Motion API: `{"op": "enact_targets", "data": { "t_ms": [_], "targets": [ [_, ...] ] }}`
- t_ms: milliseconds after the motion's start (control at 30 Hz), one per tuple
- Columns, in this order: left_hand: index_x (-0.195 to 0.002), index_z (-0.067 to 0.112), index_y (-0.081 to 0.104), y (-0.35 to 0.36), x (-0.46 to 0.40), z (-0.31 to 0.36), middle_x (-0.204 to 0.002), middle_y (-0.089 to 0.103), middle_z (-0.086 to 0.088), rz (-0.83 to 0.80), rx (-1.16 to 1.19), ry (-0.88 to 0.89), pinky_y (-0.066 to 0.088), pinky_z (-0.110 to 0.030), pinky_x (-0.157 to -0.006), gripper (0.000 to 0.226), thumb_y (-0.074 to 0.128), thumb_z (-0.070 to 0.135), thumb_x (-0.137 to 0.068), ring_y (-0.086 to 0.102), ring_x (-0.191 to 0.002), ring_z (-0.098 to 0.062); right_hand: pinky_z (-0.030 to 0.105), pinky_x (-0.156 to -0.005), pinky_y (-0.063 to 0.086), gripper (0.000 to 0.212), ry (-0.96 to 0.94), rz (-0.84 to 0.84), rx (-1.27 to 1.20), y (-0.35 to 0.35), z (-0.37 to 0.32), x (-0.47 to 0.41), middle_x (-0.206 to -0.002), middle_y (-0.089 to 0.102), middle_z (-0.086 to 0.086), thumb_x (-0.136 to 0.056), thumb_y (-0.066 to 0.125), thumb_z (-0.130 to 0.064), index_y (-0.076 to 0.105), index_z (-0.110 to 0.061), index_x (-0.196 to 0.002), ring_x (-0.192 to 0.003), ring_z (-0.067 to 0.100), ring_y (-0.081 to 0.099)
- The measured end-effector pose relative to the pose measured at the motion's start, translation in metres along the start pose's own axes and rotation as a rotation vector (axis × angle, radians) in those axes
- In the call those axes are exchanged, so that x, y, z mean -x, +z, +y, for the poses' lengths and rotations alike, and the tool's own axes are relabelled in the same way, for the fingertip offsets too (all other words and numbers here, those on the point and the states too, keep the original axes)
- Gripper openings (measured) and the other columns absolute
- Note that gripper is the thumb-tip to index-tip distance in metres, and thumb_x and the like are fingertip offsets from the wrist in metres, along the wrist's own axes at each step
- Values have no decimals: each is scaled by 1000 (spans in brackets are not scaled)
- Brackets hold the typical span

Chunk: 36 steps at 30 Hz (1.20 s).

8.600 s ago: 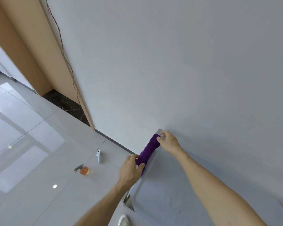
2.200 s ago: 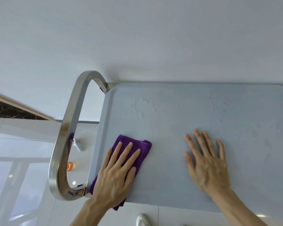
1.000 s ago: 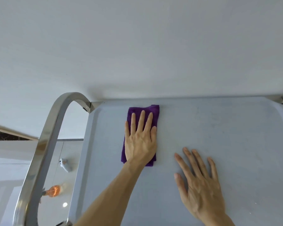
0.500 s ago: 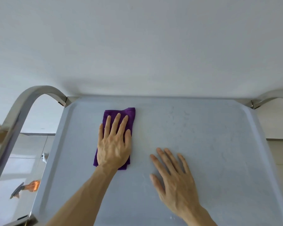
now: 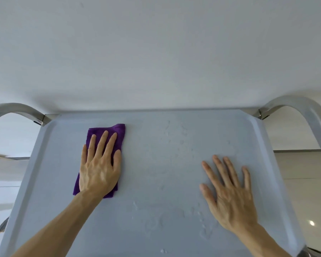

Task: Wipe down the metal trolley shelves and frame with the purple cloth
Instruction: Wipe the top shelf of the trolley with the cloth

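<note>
The top shelf (image 5: 156,182) of the metal trolley is filling most of the view, lying flat with a raised rim running along its left, far and right edges. A plain pale wall (image 5: 156,52) is standing directly behind the far edge. Curved steel handles are rising at both far corners, the left handle (image 5: 17,110) arching out of frame to the left and the right handle (image 5: 304,112) arching out and down on the right.

The purple cloth (image 5: 107,129) is lying folded into a narrow rectangle on the left half of the shelf, its far end sitting near the far rim and well apart from the left rim. The left hand (image 5: 98,169) is pressing flat on top of the cloth, palm down, with the fingers straight and slightly apart and pointing toward the wall; the thumb is lying along the cloth's right edge. The cloth is showing beyond the fingertips and along both sides of the palm.

The right hand (image 5: 230,195) is resting palm down directly on the bare shelf in the right half, well apart from the cloth, with fingers straight and spread and holding nothing. Both forearms are bare.

Droplets and thin wet streaks (image 5: 174,138) are showing on the shelf surface between the hands and toward the near edge. Glossy pale floor tiles (image 5: 308,201) are showing beyond the right rim, with a bright light reflection on them
</note>
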<state>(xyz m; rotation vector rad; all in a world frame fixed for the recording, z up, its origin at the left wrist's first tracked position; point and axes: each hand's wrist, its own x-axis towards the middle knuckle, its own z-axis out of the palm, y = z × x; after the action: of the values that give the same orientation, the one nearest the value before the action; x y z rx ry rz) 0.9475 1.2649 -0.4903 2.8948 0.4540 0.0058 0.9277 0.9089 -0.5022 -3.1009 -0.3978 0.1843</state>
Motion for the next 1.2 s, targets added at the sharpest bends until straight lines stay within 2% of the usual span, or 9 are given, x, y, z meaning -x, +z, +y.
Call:
{"op": "enact_targets", "data": {
  "t_ms": [133, 333, 500, 633, 733, 867, 1000, 1100, 1200],
  "targets": [
    [-153, 34, 28, 9, -26, 44, -163, 21, 8, -31, 11, 19, 10, -47, -123, 57, 27, 46, -98, 11, -152, -24, 63, -117, 14, 63, -6, 1, -9, -1, 1, -1, -164, 20, -4, -97, 22, -62, 20, -37, -154, -151, 23, 19],
    [-153, 31, 31, 35, -32, 150, -161, 29, 6, -56, -15, 415, 10, -49, -123, 54, 28, 45, -101, 15, -151, -28, 62, -116, 16, 63, -1, -14, -34, -6, -1, -3, -163, 22, -5, -95, 26, -63, 24, -39, -153, -150, 22, 21],
    [-150, 35, 38, 28, -21, 125, -158, 34, 8, -90, -19, 617, 19, -48, -121, 50, 29, 48, -102, 23, -150, -22, 61, -117, 15, 63, 10, -34, -31, -7, -1, -2, -163, 21, -5, -96, 23, -64, 21, -39, -154, -150, 22, 20],
    [-150, 32, 38, 12, -59, 72, -159, 33, 5, -52, -30, 350, 15, -46, -122, 52, 28, 46, -101, 21, -150, -23, 62, -117, 14, 62, 5, -20, -28, -3, 0, -1, -163, 21, -5, -96, 23, -63, 22, -38, -154, -150, 22, 21],
    [-153, 25, 32, 18, -64, 96, -162, 27, -1, -10, -31, 101, 10, -50, -122, 54, 31, 43, -102, 15, -151, -33, 63, -117, 15, 62, 4, -2, -23, 0, 0, -2, -164, 18, -6, -96, 24, -63, 21, -39, -154, -151, 21, 19],
    [-154, 27, 28, 34, -19, 162, -162, 26, 1, -73, -21, 390, 6, -50, -123, 53, 25, 42, -104, 10, -152, -32, 62, -117, 15, 63, 0, 19, -23, 1, 2, -2, -164, 17, -7, -96, 25, -63, 20, -40, -154, -151, 21, 18],
    [-153, 33, 31, 26, 20, 129, -161, 26, 8, -155, -14, 623, 10, -47, -123, 49, 26, 38, -104, 12, -152, -23, 61, -118, 13, 63, -8, 29, -17, 4, 2, -3, -164, 16, -7, -96, 24, -63, 18, -40, -154, -151, 20, 16],
    [-150, 34, 37, 9, 24, 65, -158, 33, 10, -127, -28, 554, 15, -45, -123, 49, 29, 37, -102, 19, -151, -20, 61, -117, 13, 62, -9, 46, -24, 5, 3, -2, -164, 18, -7, -97, 24, -62, 20, -39, -154, -151, 21, 18],
    [-151, 35, 30, 1, 21, 24, -160, 31, 9, -113, -37, 231, 12, -44, -123, 52, 21, 40, -101, 15, -152, -19, 62, -117, 13, 61, -8, 56, -27, 5, 3, -1, -164, 19, -6, -97, 24, -62, 22, -39, -154, -151, 21, 19]
  ]
}}
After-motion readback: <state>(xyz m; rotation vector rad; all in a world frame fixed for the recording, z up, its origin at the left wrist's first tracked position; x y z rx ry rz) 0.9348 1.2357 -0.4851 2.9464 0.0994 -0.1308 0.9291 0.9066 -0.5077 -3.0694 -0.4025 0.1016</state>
